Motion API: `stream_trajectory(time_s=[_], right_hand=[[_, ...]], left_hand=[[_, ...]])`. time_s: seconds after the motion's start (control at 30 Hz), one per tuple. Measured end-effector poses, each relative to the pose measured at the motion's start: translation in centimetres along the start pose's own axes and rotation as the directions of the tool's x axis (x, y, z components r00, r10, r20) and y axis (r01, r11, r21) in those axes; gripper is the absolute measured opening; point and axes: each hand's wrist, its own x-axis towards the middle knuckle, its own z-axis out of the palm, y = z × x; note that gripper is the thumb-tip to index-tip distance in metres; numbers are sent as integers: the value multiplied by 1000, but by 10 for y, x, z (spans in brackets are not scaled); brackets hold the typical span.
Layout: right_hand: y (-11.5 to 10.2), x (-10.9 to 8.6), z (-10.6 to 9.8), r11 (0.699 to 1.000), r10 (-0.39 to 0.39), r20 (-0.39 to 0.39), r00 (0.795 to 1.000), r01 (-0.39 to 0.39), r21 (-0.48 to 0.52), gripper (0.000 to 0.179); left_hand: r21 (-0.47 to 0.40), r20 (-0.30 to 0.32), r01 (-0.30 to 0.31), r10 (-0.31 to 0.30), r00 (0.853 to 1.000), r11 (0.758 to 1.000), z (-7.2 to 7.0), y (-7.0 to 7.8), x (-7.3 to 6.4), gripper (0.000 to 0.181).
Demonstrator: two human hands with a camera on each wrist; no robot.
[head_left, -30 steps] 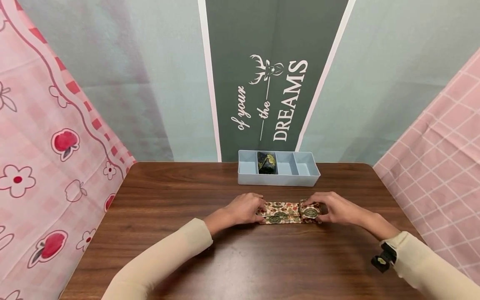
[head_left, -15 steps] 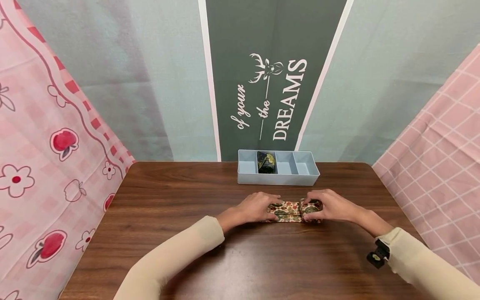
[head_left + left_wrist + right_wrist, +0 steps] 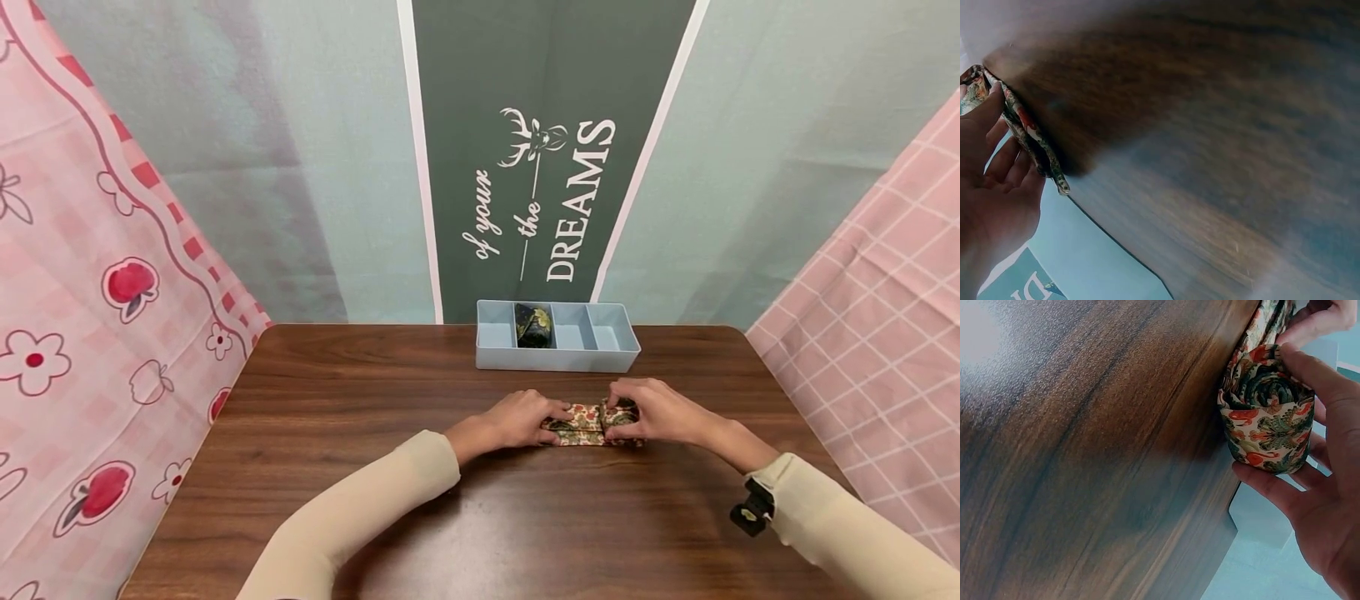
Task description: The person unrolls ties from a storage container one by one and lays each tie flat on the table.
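A floral cloth strip (image 3: 583, 423) in cream, red and green lies across the table, flat on the left and rolled up at its right end. My left hand (image 3: 517, 419) pinches the flat end between thumb and fingers, also visible in the left wrist view, where the cloth's folded edge (image 3: 1022, 122) shows. Around the rolled part my right hand (image 3: 660, 412) curls, thumb on the near side and fingers on the far side. The right wrist view shows the roll (image 3: 1272, 437) end-on, its coiled layers facing up and to the left, with the left fingers (image 3: 1329, 319) just beyond it.
Behind the hands stands a light blue divided box (image 3: 555, 360) near the table's back edge. One of its compartments, second from left, holds a dark rolled cloth (image 3: 534, 327) with yellow flowers. Printed curtains (image 3: 345, 167) hang behind and at both sides of the brown table (image 3: 360, 358).
My left hand has moved right along the cloth toward the roll, and the visible flat stretch between the hands is shorter. The right hand has stayed on the roll, shifting slightly.
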Motion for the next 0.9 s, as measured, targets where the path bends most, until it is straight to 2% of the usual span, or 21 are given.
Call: stream_trajectory(time_s=[0.13,0.43,0.9], right_hand=[[2,-2,-1,1000,-2,3,1000,2,-2,31],[4,-6,-8,998,-65,29,997,64,20,36],[1,-7,-28,1000,5,158,987,-7,13,43]], left_hand=[[-4,6,9,-9,1000,1000,0,0,0,50],[32,19,55,-56,998,998,-2,1,-2,51],[45,21,56,-57,998,997,-7,1,-10,50]])
